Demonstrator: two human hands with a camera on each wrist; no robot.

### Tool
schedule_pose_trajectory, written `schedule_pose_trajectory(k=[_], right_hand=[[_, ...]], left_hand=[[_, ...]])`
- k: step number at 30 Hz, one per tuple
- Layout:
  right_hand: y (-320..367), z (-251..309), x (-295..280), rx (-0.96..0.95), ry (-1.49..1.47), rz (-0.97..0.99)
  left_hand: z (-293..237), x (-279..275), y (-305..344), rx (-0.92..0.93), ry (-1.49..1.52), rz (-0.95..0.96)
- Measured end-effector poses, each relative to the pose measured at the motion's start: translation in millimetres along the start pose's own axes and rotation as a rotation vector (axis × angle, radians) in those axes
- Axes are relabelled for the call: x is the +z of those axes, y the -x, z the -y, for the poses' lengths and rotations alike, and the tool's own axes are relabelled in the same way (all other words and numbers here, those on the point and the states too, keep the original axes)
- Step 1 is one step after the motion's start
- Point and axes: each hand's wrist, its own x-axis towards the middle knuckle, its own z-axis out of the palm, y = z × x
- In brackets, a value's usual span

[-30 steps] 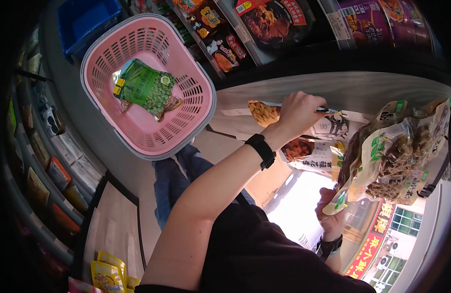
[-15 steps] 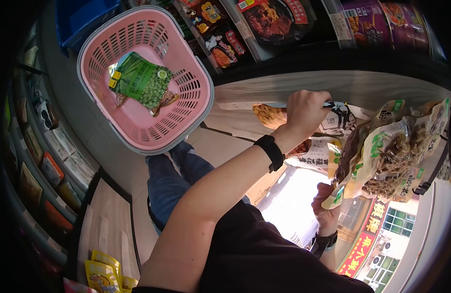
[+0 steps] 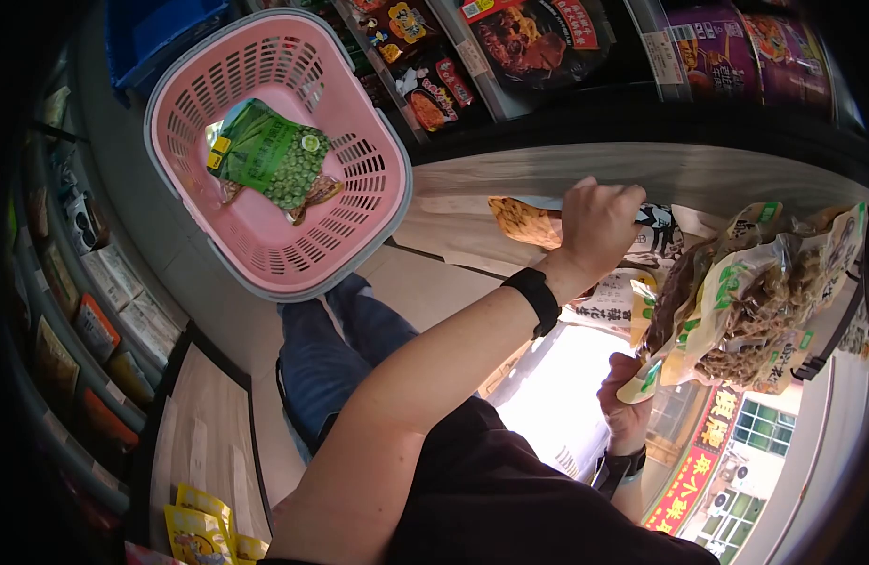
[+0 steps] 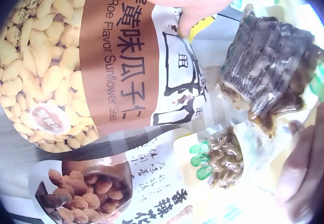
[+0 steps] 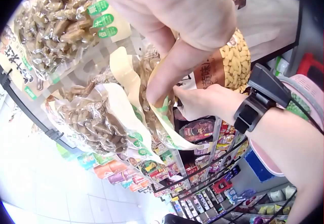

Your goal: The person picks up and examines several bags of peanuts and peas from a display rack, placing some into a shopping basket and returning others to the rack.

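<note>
My left hand (image 3: 596,226) pinches the top edge of a sunflower seed bag (image 4: 111,57), brown and white with pale seeds pictured on it. In the head view the hand covers the bag's middle. My right hand (image 3: 626,400) grips the cream edge of a clear snack packet (image 5: 154,115) with brown pieces inside, its finger and thumb bent over that edge. More such packets (image 3: 764,297) hang in a bunch beside it. Below the seed bag lies a peanut bag (image 4: 83,193) with reddish nuts on its front.
A pink basket (image 3: 383,231) with a green snack bag (image 3: 270,155) in it stands at upper left, near a blue bin (image 3: 161,38). Boxed and tubbed foods (image 3: 538,42) fill the shelf at the top. Stocked shelves (image 3: 86,311) run along the left.
My left hand has moved slightly right with the seed bag, closer to the hanging packets. My right hand keeps its grip on the packet edge. The basket sits slightly further left in view.
</note>
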Motion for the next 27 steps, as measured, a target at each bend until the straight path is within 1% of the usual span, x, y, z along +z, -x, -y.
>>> schedule_pose_trajectory(k=[3,5,9,11,14,18,21,23,27], right_hand=[[-1,0,0,-0.022,0.048,-0.01],[-1,1,0,0.012,0.002,0.021],[-2,-1,0,0.0,-0.046,-0.006],[-7,2,-10,0.207,-0.187,0.337],[-6,4,-11,0.177,-0.206,0.273],[-8,3,-8,0.194,-0.185,0.307],[-8,3,-7,0.233,-0.249,0.303],[-6,0,1,0.058,-0.086,0.064],[-7,0,-2,0.05,-0.1,0.056]], left_hand=[[1,2,0,0.021,0.008,0.001],[2,4,0,0.057,-0.041,-0.021],[-3,6,1,0.076,-0.082,-0.036],[-7,8,0,0.128,-0.028,-0.088],[-9,9,-2,0.135,0.003,-0.08],[-9,12,-1,0.119,-0.016,-0.093],[-7,15,1,0.102,-0.02,-0.083],[-6,15,2,0.094,-0.023,-0.089],[-5,15,3,0.05,0.011,-0.029]])
